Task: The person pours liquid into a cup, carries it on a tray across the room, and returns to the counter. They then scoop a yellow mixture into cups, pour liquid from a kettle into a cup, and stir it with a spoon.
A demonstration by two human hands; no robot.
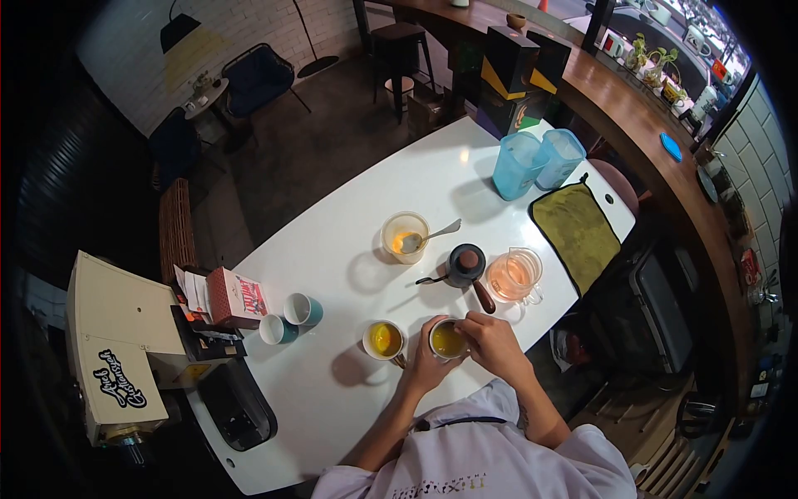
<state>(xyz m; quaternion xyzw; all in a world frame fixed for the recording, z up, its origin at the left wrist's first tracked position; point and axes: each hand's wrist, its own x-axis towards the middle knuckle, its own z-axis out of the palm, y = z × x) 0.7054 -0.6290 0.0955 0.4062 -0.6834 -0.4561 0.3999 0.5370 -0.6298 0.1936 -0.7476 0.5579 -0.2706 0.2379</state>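
My left hand (426,364) is wrapped round a cup (450,340) of yellow-green liquid near the table's front edge. My right hand (496,343) has its fingers pinched together at the cup's right rim; what they hold, if anything, is hidden. Just left stands a second cup (383,340) with yellow liquid, a thin utensil beside it. Farther back, a clear cup (405,238) holds some orange residue and a metal spoon (439,234). A dark pot (465,264) with a wooden handle stands beside a glass jug (514,275) of pale orange liquid.
Two light-blue cups (302,309) stand on the left of the white table (332,249), near a red-and-white box (238,298) and a cream machine (116,358). At the back right are blue plastic containers (519,166), dark boxes (511,79) and an olive cloth (576,235).
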